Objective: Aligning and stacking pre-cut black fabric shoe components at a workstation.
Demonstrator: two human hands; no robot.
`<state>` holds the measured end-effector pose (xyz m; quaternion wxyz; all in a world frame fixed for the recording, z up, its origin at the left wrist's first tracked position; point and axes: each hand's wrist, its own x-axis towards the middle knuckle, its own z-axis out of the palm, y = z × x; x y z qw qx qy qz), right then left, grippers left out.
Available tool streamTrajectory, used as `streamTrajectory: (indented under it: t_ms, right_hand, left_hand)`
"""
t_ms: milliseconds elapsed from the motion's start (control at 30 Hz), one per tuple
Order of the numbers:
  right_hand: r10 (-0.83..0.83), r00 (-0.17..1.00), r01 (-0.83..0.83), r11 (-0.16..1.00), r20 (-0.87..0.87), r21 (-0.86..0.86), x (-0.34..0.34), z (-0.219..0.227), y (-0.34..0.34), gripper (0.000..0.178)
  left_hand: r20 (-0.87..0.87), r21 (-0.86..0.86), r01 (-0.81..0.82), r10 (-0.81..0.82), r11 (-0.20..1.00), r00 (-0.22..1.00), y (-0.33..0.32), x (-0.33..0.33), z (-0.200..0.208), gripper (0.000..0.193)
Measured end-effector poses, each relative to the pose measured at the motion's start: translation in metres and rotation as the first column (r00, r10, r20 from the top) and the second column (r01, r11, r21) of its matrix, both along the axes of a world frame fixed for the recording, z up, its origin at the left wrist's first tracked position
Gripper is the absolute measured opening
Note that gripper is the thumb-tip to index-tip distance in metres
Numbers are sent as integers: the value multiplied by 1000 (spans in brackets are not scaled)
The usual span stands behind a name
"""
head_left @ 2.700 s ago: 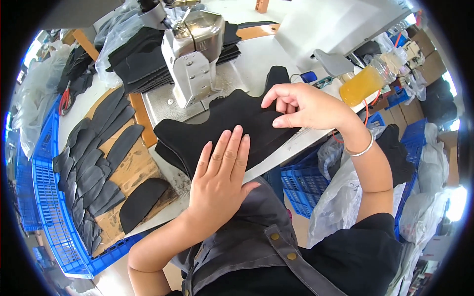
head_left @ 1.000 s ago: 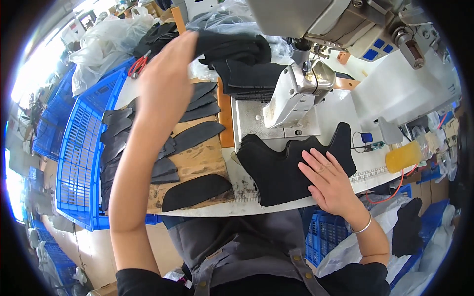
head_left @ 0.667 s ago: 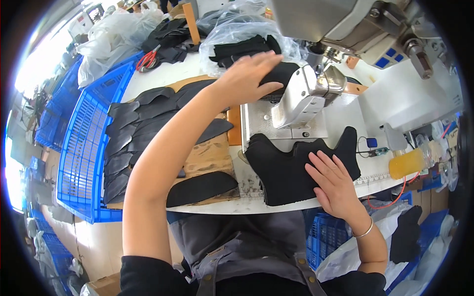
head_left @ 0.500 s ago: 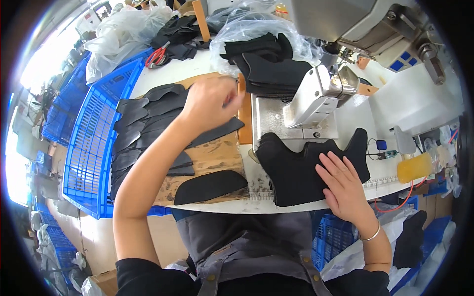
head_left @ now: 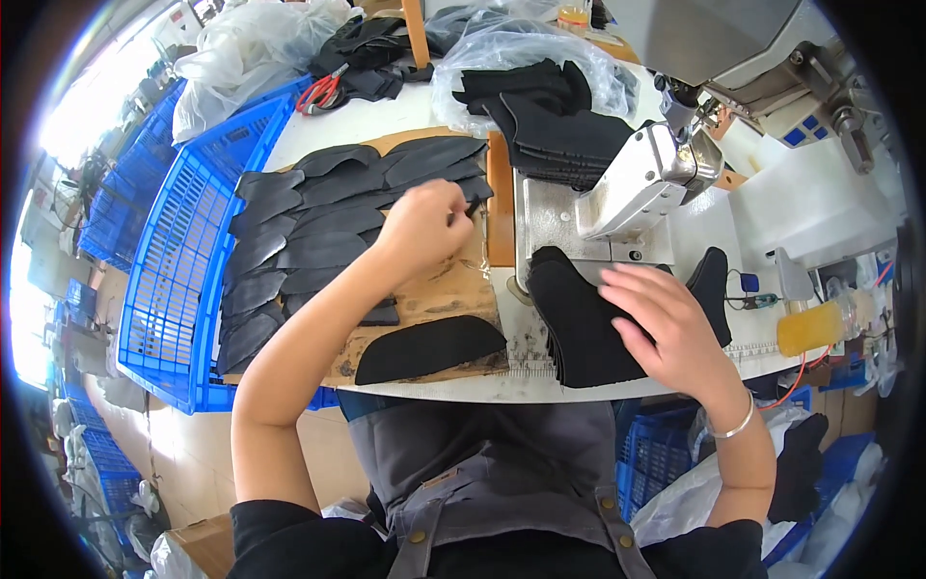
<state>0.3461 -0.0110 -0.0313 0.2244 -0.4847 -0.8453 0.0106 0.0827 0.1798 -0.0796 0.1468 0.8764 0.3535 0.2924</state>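
My left hand [head_left: 424,230] is closed, thumb and fingers pinched together, over the right part of a brown board [head_left: 439,294]. A dark edge shows at its fingertips, but what they hold is mostly hidden. Overlapping rows of black leaf-shaped pieces [head_left: 323,253] cover the board's left and far parts. One black half-oval piece [head_left: 429,349] lies by itself near the front. My right hand [head_left: 666,333], fingers stretched and slightly apart, is over a stack of black cut pieces with a curved upper edge [head_left: 588,338]; whether it touches them is unclear.
A sewing machine's metal arm [head_left: 637,183] stands beyond the right-hand stack. Behind it, more folded black pieces [head_left: 564,135] lie by clear plastic. A blue crate [head_left: 183,289] adjoins the table's left side. Red-handled scissors [head_left: 323,92] lie at the back; a yellow bottle [head_left: 810,328] stands at right.
My left hand has come lower and nearer, uncovering the far rows of black pieces. My right hand has shifted on the stack, its fingers more raised. The whole view has shifted slightly.
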Motion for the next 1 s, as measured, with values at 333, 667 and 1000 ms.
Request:
streamTrajectory:
  t_ms: [333, 667, 1000]
  right_hand:
    - [48, 965, -36, 998, 257, -49, -105, -33, 156, 71]
    - [115, 985, -39, 875, 128, -483, -121, -14, 169, 80]
    - [-25, 968, -122, 824, -250, -554, -98, -7, 169, 67]
  left_hand:
    - [355, -670, -26, 351, 742, 866, 4, -42, 30, 17]
    - [459, -747, 241, 217, 620, 862, -3, -42, 52, 16]
    - [683, -656, 421, 254, 626, 685, -31, -46, 76, 20]
